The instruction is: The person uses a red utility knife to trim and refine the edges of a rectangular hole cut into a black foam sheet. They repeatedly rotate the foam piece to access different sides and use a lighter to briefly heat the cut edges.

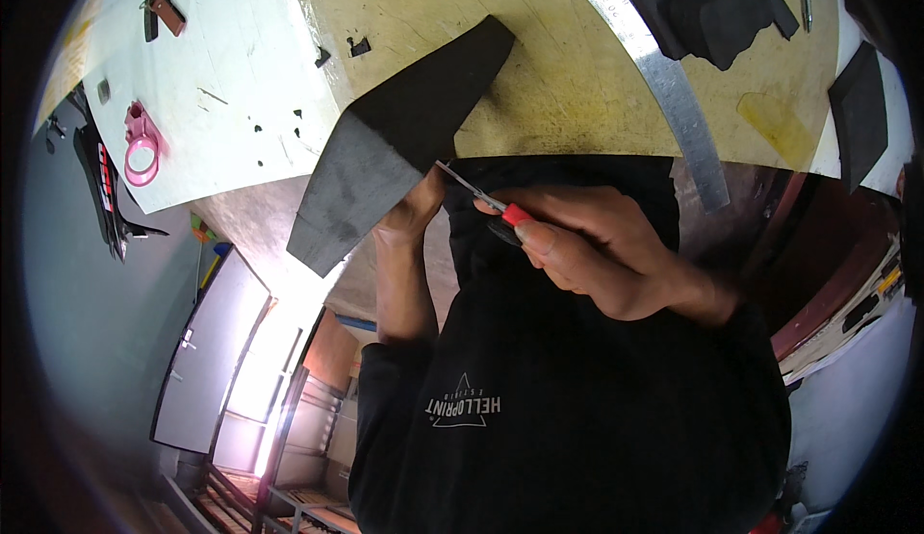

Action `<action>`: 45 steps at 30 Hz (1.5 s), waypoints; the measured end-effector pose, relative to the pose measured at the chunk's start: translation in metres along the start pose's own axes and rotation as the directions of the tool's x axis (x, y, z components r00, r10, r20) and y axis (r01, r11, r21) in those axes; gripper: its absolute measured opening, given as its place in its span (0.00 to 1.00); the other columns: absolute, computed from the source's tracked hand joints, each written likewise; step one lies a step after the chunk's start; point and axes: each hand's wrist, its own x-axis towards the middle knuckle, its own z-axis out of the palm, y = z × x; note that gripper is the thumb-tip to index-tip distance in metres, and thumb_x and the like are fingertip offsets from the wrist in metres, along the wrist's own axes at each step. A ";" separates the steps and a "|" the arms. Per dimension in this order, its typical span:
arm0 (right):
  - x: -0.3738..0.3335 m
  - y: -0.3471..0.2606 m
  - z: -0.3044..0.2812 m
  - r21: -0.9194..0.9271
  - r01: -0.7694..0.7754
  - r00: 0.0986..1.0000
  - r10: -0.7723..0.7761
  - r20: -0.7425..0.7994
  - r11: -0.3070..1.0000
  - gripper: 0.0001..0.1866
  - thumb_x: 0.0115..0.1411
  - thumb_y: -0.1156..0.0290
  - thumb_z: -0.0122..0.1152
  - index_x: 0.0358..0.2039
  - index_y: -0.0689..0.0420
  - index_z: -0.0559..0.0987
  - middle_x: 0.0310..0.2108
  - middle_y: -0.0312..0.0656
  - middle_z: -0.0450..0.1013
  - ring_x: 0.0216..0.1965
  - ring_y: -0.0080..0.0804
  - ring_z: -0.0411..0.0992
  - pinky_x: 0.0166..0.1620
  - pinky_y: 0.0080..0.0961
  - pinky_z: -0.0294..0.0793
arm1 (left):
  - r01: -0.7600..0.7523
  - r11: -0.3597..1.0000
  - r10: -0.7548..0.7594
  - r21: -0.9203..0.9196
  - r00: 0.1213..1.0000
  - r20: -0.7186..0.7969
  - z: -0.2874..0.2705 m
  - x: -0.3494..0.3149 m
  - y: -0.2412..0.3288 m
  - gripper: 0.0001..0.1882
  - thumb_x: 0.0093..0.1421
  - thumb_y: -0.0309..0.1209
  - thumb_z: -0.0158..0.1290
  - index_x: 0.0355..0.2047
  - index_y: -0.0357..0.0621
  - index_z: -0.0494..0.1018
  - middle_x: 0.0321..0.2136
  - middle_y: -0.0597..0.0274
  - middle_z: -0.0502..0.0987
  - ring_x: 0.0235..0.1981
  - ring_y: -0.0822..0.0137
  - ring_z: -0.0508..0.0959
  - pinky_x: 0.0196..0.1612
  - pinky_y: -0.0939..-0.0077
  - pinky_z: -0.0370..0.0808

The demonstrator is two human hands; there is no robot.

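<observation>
A large black sheet (361, 173), bent along a crease, is held up at the table's near edge. My left hand (414, 209) grips its lower edge from beneath, with some fingers hidden behind the sheet. My right hand (602, 250) is closed around small scissors (517, 215) with red and black handles. Their slim metal blades point up and left, the tips right beside the sheet's edge near my left hand. Whether the blades touch the sheet I cannot tell.
On the worktable (568, 101) a long metal ruler (674, 91) overhangs the near edge. Black material (722, 14) lies at the far right, another black piece (859, 115) beyond it. At the left are a pink tape dispenser (141, 154), a brown-handled tool (166, 12) and small black scraps (359, 47).
</observation>
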 end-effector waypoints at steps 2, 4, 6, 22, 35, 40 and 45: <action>0.006 -0.003 0.001 -0.001 0.007 1.000 -0.007 -0.007 1.000 0.14 0.67 0.69 0.46 0.47 0.65 0.71 0.22 0.39 0.68 0.20 0.20 0.64 0.24 0.20 0.62 | 0.088 0.953 -0.118 -0.290 0.989 -0.088 0.001 0.011 0.005 0.23 0.53 0.26 0.59 0.49 0.35 0.70 0.47 0.51 0.75 0.48 0.58 0.75 0.52 0.67 0.69; 0.007 -0.003 0.004 -0.044 0.053 0.998 -0.055 -0.030 0.998 0.14 0.67 0.68 0.46 0.43 0.66 0.72 0.23 0.43 0.69 0.21 0.25 0.67 0.26 0.24 0.65 | 0.155 0.907 -0.223 -0.391 0.966 -0.133 0.000 0.020 0.010 0.19 0.48 0.22 0.64 0.42 0.34 0.74 0.39 0.51 0.78 0.40 0.61 0.78 0.45 0.70 0.73; 0.006 -0.002 0.008 -0.130 0.141 0.987 -0.149 -0.057 0.981 0.14 0.67 0.67 0.46 0.42 0.66 0.72 0.23 0.44 0.69 0.22 0.27 0.67 0.27 0.25 0.65 | 0.210 0.859 -0.297 -0.467 0.947 -0.122 0.003 0.025 0.007 0.18 0.45 0.21 0.66 0.38 0.33 0.76 0.36 0.52 0.80 0.35 0.64 0.79 0.41 0.73 0.75; 0.007 0.000 0.013 -0.206 0.198 0.975 -0.214 -0.058 0.958 0.19 0.64 0.74 0.50 0.52 0.74 0.67 0.30 0.49 0.72 0.26 0.29 0.72 0.29 0.21 0.70 | 0.373 0.540 -0.637 -0.755 0.767 -0.076 0.011 0.018 0.016 0.24 0.43 0.17 0.67 0.44 0.33 0.74 0.36 0.51 0.80 0.36 0.59 0.81 0.43 0.69 0.77; 0.016 -0.003 0.020 -0.294 0.243 0.958 -0.276 -0.077 0.924 0.20 0.65 0.75 0.48 0.53 0.76 0.64 0.34 0.55 0.70 0.27 0.33 0.73 0.29 0.23 0.73 | 0.336 0.781 -0.490 -0.527 0.853 -0.181 0.008 0.026 0.017 0.18 0.44 0.17 0.67 0.37 0.31 0.76 0.34 0.52 0.81 0.34 0.63 0.81 0.41 0.73 0.77; 0.010 -0.003 0.020 -0.317 0.215 0.964 -0.253 -0.084 0.924 0.20 0.64 0.76 0.48 0.53 0.77 0.64 0.34 0.55 0.70 0.27 0.34 0.73 0.28 0.24 0.73 | 0.456 0.566 -0.668 -0.687 0.742 -0.058 0.015 0.017 0.015 0.20 0.43 0.18 0.67 0.38 0.31 0.76 0.34 0.52 0.80 0.34 0.64 0.81 0.40 0.75 0.77; 0.008 -0.002 0.021 -0.332 0.209 0.965 -0.248 -0.079 0.920 0.21 0.64 0.76 0.49 0.54 0.76 0.63 0.35 0.56 0.70 0.28 0.36 0.73 0.28 0.25 0.72 | 0.495 0.532 -0.709 -0.687 0.703 -0.043 0.013 0.015 0.017 0.19 0.43 0.17 0.67 0.37 0.31 0.76 0.35 0.51 0.80 0.34 0.63 0.81 0.40 0.74 0.78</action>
